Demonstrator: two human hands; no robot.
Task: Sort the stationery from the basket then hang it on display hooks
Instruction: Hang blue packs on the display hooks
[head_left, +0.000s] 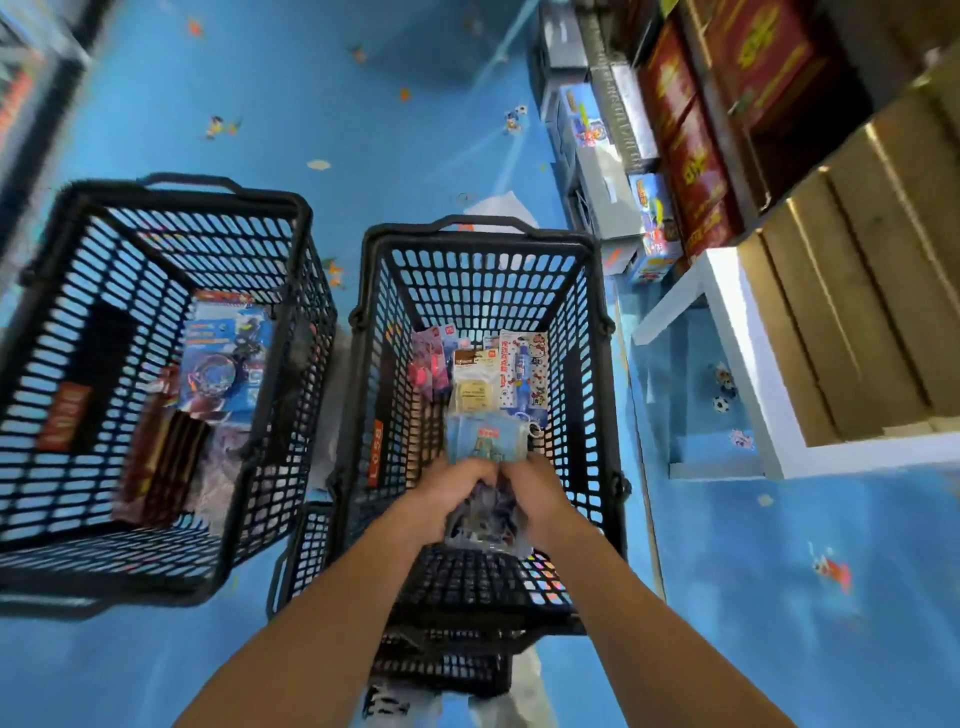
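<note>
A black plastic basket (584, 332) stands on the blue floor under my arms. It holds several packets of stationery, among them a white carded pen pack (524, 374) and a yellow eraser pack (475, 395). Both my hands reach into it side by side. My left hand (449, 496) and my right hand (537, 493) grip a bundle of clear-wrapped packets (483, 519), whose blue top card (480, 439) sticks out beyond my fingers. The bundle's lower part is blurred.
A second black basket (291, 291) to the left holds a blue toy card (228, 353) and dark red packs (166, 467). Shelves with red boxes (691, 156) and brown cartons (857, 291) line the right side. A white shelf edge (737, 332) juts out beside the basket.
</note>
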